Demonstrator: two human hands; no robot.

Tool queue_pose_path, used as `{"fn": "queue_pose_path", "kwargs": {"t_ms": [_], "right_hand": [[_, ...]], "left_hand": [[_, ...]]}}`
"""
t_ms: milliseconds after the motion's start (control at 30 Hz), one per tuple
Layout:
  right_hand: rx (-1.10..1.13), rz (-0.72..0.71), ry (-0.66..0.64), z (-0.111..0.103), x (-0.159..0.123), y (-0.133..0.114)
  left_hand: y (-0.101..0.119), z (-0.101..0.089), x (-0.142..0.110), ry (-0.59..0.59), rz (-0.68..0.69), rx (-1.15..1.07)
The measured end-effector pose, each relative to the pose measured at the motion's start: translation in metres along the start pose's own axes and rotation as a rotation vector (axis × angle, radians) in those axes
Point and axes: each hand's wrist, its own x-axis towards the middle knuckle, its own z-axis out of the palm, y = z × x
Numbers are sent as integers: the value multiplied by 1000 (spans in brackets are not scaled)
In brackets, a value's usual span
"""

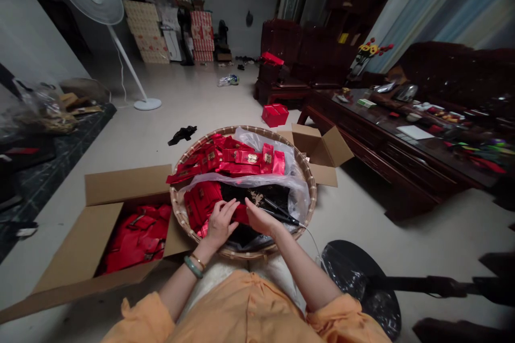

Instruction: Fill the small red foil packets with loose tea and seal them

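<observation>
A small red packet [240,214] is held between my two hands over the near half of a round woven basket [313,193]. My left hand [220,221] has its fingers bent along the packet's left side. On its right side my right hand [260,217] presses with its fingers together; its thumb is hidden. Just beyond the right hand lies a black tong-like tool [287,217] with a white cord, resembling a hair straightener, on black cloth [231,193]. Red packets [201,201] lie left of the cloth. More gold-labelled red packets [245,157] fill the far half, on clear plastic [295,171].
An open carton [108,236] of red packets stands at left, touching the basket. Another open carton [317,150] is behind right. A black round stand base [362,284] sits at right, near the cord. A dark wooden table [354,123] and a white fan [147,104] stand farther off.
</observation>
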Motion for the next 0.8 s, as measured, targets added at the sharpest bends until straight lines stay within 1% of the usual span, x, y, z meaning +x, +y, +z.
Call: {"fn": "queue_pose_path", "kwargs": {"t_ms": [33,67,167,200,267,300,333,367,400,433,500,567,633,700,733,800], "right_hand": [[-243,-131,-28,-1,-1,-1],[-444,-227,-44,-1,-4,-3],[-814,-351,-53,-2,-18,-13],[-882,-383,-71,-2,-25,-17],[-937,-445,-113,-4,-35,-27],[-952,-483,-117,-6,-38,-31],[-972,-529,-95,-9,-38,-34],[-1008,-584,-43,-14,-36,-35],[-1068,-647,36,-20,-31,-33],[-1153,-714,143,-28,-23,-30],[-1456,-864,355,-45,-4,-17],[-1788,-989,453,-60,17,-2],[-2024,-1042,612,-69,34,8],[-2178,-1074,748,-71,44,10],[-2234,-1085,796,-70,48,8],[-2318,-1093,829,-66,52,2]], "left_hand": [[0,1,-1,3,-16,-7],[-1,1,-1,8,-34,-12],[-5,1,0,47,-96,-21],[-7,1,0,62,-115,-24],[-11,-1,1,92,-151,-32],[-12,-2,1,107,-166,-36],[-14,-3,1,121,-179,-39],[-14,-3,0,134,-190,-40],[-15,-3,0,146,-202,-41],[-14,-3,-1,154,-215,-41],[-13,-1,-2,162,-248,-38],[-10,3,-3,191,-294,-24],[-7,7,-5,219,-307,-1],[-6,8,-7,206,-266,23],[-6,8,-9,181,-240,42],[-8,7,-11,111,-214,93]]}}
